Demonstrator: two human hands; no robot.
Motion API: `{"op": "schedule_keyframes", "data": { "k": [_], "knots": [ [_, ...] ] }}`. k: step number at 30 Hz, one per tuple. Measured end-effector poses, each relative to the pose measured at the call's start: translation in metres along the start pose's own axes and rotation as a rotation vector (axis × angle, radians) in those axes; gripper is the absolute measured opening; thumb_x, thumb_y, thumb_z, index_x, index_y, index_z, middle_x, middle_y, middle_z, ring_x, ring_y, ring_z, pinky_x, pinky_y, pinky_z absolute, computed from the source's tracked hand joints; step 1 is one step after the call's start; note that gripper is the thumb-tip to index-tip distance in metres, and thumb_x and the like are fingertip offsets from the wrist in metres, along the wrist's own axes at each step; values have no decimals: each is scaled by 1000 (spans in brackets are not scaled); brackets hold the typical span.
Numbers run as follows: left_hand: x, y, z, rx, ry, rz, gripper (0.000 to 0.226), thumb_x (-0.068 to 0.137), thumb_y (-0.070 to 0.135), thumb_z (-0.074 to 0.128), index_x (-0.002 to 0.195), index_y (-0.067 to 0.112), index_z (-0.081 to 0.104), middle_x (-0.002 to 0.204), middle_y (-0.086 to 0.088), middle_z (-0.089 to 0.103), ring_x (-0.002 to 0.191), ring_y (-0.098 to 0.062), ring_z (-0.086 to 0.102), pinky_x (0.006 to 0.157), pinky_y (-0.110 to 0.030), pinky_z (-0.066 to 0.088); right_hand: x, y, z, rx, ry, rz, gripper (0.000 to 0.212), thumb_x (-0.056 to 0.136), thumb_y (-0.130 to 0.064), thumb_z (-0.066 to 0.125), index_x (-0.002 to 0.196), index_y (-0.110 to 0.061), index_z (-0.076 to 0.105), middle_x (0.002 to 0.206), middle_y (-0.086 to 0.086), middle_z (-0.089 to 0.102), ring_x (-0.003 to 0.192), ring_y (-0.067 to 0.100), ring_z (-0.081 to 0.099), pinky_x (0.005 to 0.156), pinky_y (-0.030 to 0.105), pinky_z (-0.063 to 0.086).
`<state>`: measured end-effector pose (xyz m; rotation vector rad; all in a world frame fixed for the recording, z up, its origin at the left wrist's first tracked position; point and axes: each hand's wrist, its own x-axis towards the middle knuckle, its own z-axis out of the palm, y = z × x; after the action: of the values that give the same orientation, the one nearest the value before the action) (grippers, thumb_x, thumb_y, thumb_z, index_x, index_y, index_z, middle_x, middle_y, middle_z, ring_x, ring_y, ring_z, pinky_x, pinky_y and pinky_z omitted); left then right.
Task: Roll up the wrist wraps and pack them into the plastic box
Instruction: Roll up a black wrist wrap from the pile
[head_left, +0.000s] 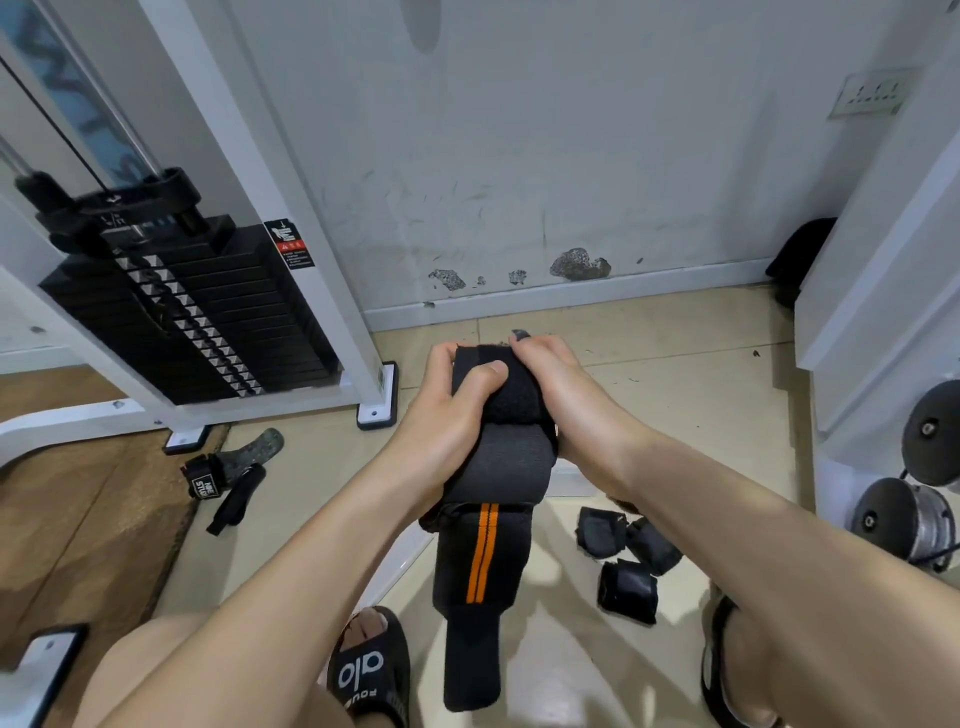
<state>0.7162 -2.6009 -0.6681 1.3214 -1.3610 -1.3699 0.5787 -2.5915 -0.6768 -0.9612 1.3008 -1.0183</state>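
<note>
Head view looks down past two bare forearms to a pale tiled floor beside a white wall. Both hands meet in the middle of the picture around a long black elastic wrist wrap with two orange stripes (485, 551): the left hand (452, 410) curls round the rolled upper part from the left, its thumb pressed across the front of the black fabric, while the right hand (561, 395) grips the same roll from the right, fingers wrapped over the top. Below the hands the unrolled length of the wrap hangs straight down, its narrow black tail ending just beside a black slide sandal with white lettering (366, 670) on the person's left foot. To the right of the hanging wrap, on the tiles, lie three small black rolled wrist wraps (626, 558), close together and touching or nearly so. A clear plastic box (571, 480) shows only as a pale rim and wall behind the wrap and under the right wrist — its inside is hidden. On the floor to the left lie loose black lifting straps with a white-lettered label (228, 480), near the foot of a white cable machine with a black weight stack (192, 322). At the right edge stand round grey dumbbell ends (904, 519).
</note>
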Motion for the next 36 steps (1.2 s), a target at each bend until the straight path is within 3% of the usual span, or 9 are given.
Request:
{"op": "schedule_keyframes", "data": {
  "k": [4,8,11,14,16,18,24,29,36],
  "knots": [
    [0,6,-2,-7,2,46,15,102,25,55,115,20,50,93,-3,66,69,-1,67,57,-23,53,-1,-4,3,-60,43,-31,40,87,-73,50,110,-42,59,109,-5,73,102,17,72,97,50,57],
    [2,10,-2,-19,15,72,18,100,23,56,116,21,49,96,0,63,84,-12,63,69,-30,49,-3,-8,11,-72,160,-213,35,98,-58,55,107,-25,61,103,-1,73,99,16,69,95,44,55],
    [5,8,-6,-51,-21,22,37,88,47,63,115,26,51,102,1,66,90,-11,67,76,-32,54,-2,-5,14,-69,175,-274,30,99,-51,59,106,-22,61,99,-2,74,97,15,69,92,43,54],
    [11,3,-10,-42,-78,-63,78,70,85,57,127,32,58,123,2,71,115,-14,69,102,-43,52,-1,-5,11,-77,170,-314,31,96,-49,63,104,-19,61,96,-2,74,93,15,70,92,48,54],
    [12,1,-11,-23,-124,-104,89,66,94,52,134,37,60,127,4,72,118,-17,69,106,-47,50,0,-5,9,-72,151,-319,31,95,-48,65,102,-18,62,92,2,72,87,13,67,90,50,54],
    [12,3,-12,-15,-148,-106,82,72,88,54,134,36,60,125,4,73,114,-16,71,103,-47,54,0,-4,8,-48,142,-313,28,97,-44,66,103,-17,63,96,6,72,88,13,67,90,49,55],
    [9,4,-12,-54,-128,-29,28,102,48,55,121,27,58,115,2,74,108,-12,72,95,-37,58,-2,-2,5,-39,107,-301,18,102,-48,56,105,-31,62,100,-7,72,99,12,67,92,41,54],
    [6,8,-17,-72,-173,14,19,104,38,56,119,27,55,110,5,75,100,-10,73,72,-28,59,-2,-4,0,10,68,-99,43,85,-74,53,113,-41,60,115,-9,71,110,12,69,102,49,53],
    [8,8,-29,8,-250,154,22,103,25,59,123,21,50,100,5,67,95,-10,67,80,-28,57,-10,-12,-5,80,-104,6,48,93,-72,49,126,-39,61,112,-10,77,98,10,76,88,40,61]
  ]
}}
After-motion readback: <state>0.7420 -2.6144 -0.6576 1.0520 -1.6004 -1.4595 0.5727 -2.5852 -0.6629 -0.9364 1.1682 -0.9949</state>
